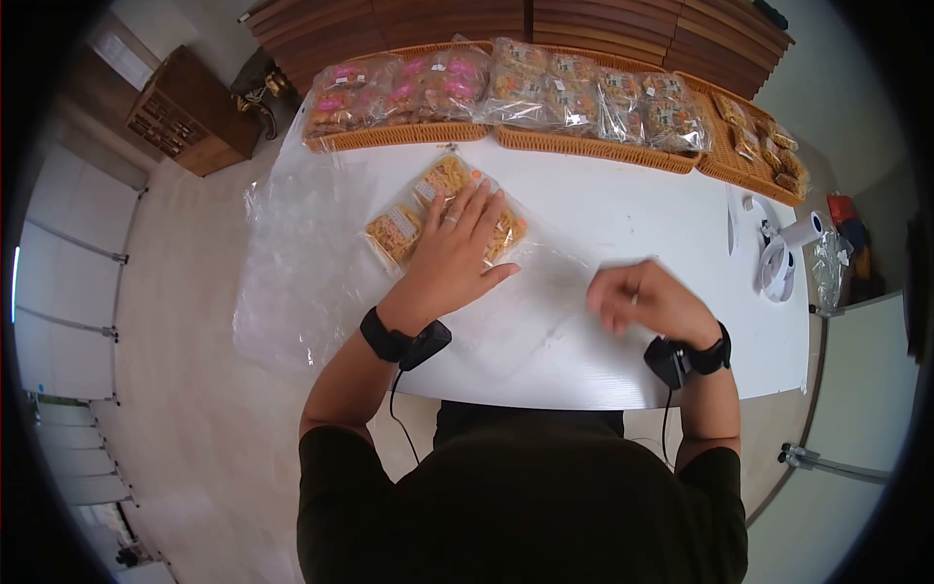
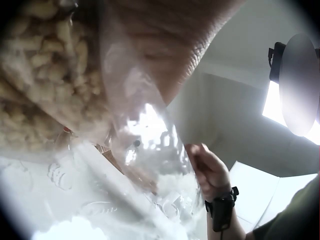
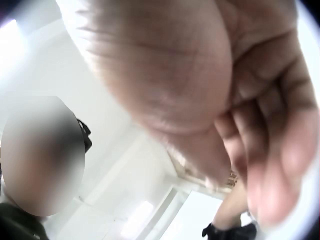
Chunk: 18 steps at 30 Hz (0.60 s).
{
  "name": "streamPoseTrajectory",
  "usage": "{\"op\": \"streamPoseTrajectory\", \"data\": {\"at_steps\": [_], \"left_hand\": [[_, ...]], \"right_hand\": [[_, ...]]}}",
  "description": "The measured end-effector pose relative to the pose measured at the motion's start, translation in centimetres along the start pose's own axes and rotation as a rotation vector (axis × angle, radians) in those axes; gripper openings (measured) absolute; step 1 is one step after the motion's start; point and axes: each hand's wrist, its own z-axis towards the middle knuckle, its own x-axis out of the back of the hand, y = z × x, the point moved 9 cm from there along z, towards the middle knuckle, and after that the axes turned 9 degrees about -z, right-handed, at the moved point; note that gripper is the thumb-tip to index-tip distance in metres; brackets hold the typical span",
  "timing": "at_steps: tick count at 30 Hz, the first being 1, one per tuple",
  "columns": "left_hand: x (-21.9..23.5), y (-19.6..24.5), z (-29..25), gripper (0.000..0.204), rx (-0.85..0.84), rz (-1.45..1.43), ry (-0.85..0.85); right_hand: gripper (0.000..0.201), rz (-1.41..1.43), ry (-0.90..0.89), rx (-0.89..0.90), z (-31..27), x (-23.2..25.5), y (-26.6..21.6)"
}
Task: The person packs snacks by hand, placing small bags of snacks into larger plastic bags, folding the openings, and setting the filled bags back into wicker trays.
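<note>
My left hand (image 1: pixel 455 245) lies with spread fingers on several food packets (image 1: pixel 394 232) inside a clear plastic bag (image 1: pixel 530 238). The packets hold pale yellow-brown pieces and carry printed labels. In the left wrist view the packet contents (image 2: pixel 50 65) show close beside the palm, and the loose bag film (image 2: pixel 150 145) rises past it. My right hand (image 1: pixel 654 300), blurred, is over the table to the right of the bag's loose end. Its fingers (image 3: pixel 270 185) curve loosely in the right wrist view, with nothing seen between them.
Another clear plastic bag (image 1: pixel 292 263) lies flat at the left of the white table (image 1: pixel 623 360). Wicker trays (image 1: pixel 603 154) of bagged packets line the back edge. Tape rolls (image 1: pixel 776 273) and a white roll (image 1: pixel 804 230) sit at the right edge.
</note>
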Motion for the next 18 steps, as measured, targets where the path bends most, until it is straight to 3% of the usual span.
{"op": "streamPoseTrajectory", "data": {"at_steps": [1, 2, 3, 6, 8, 13, 18], "left_hand": [[-0.2, 0.2, 0.0, 0.072, -0.002, -0.003, -0.004], [-0.3, 0.1, 0.2, 0.075, 0.020, 0.007, -0.020], [-0.4, 0.1, 0.4, 0.077, 0.037, 0.021, -0.036], [-0.5, 0.2, 0.7, 0.079, 0.046, 0.049, -0.043], [-0.7, 0.0, 0.8, 0.080, 0.036, 0.059, -0.030], [-0.6, 0.4, 1.2, 0.085, -0.013, 0.028, -0.054], [-1.7, 3.0, 2.3, 0.092, -0.146, -0.076, -0.117]], "right_hand": [[0.023, -0.107, 0.350, -0.014, 0.5, 3.6, 0.2], [0.024, -0.339, 0.563, 0.020, 1.2, 5.8, 0.2], [0.024, -0.333, 0.578, 0.017, 2.2, 5.8, 1.7], [0.024, -0.346, 0.451, -0.074, 5.1, 5.2, 5.3], [0.021, 0.010, 0.037, -0.112, 6.6, 1.7, 6.7], [0.013, 0.149, -0.043, -0.082, 4.0, 0.1, 7.1], [0.009, 0.098, -0.132, -0.206, -0.9, -1.0, 8.0]]}}
